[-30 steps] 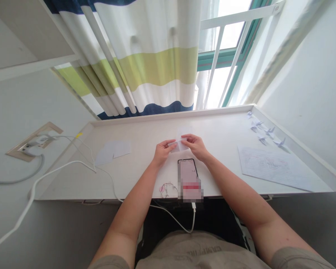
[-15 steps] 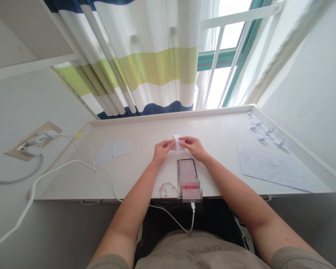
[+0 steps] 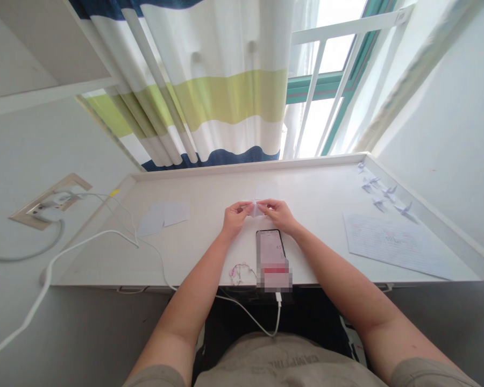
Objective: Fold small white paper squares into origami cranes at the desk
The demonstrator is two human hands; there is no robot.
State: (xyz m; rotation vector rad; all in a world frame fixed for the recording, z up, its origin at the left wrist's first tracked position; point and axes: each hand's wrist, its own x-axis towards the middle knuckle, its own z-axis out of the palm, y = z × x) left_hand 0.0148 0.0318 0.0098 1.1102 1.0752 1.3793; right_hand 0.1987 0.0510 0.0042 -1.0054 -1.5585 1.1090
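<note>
A small white piece of folded paper (image 3: 255, 210) is held between my two hands over the middle of the desk. My left hand (image 3: 236, 215) pinches its left side, and my right hand (image 3: 278, 213) pinches its right side. The fingertips of both hands almost meet at the top of the paper and cover part of its folds. Just below the hands lies a phone (image 3: 271, 250) with a charging cable (image 3: 278, 309) plugged into its lower end.
Loose white paper sheets (image 3: 176, 213) lie at the left. Several folded paper cranes (image 3: 389, 192) stand at the back right, above a written sheet (image 3: 395, 244). A thin beaded bracelet (image 3: 237, 273) sits beside the phone. A white cable (image 3: 105, 232) runs from the wall socket (image 3: 50, 201).
The upper part of the folded paper that stood above my fingers has come down, and my fingertips have drawn closer together. The view has shifted slightly.
</note>
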